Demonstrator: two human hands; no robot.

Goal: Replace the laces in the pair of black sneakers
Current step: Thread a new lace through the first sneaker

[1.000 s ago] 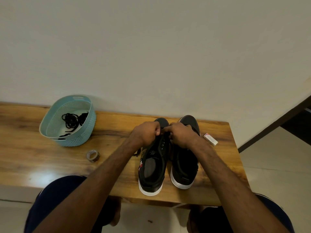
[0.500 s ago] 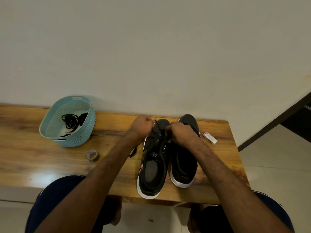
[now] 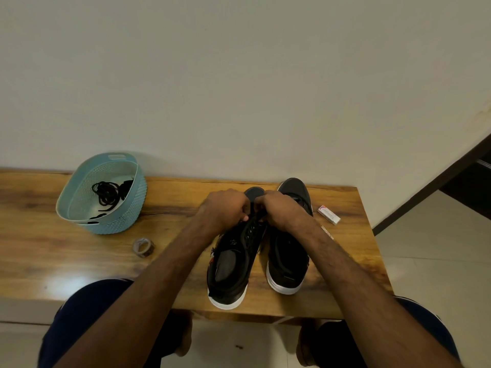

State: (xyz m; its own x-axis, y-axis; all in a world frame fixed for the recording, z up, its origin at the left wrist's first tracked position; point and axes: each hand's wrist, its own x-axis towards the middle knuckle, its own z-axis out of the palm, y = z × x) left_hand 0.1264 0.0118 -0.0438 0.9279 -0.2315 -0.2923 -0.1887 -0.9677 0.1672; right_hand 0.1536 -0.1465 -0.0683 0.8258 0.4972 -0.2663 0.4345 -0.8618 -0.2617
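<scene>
Wooden table [image 3: 53, 261]: glossy orange-brown top with dark grain streaks, and a bright patch of glare near its front left edge. The table's back edge meets a plain off-white wall [image 3: 239, 88].

On the table:
- Light blue perforated plastic basket [image 3: 125, 219] at back left, with a handle slot in its far rim.
- Small roll of patterned tape [image 3: 143, 247] on the left half, nearer the table's front edge than the basket and not touching it.
- Small white box [image 3: 329, 214] with pink print, flat, toward the back right corner and askew to the edge.

Off the table's right end: pale tiled floor [image 3: 438, 261] and a dark wood frame [image 3: 430, 187] running diagonally.
</scene>
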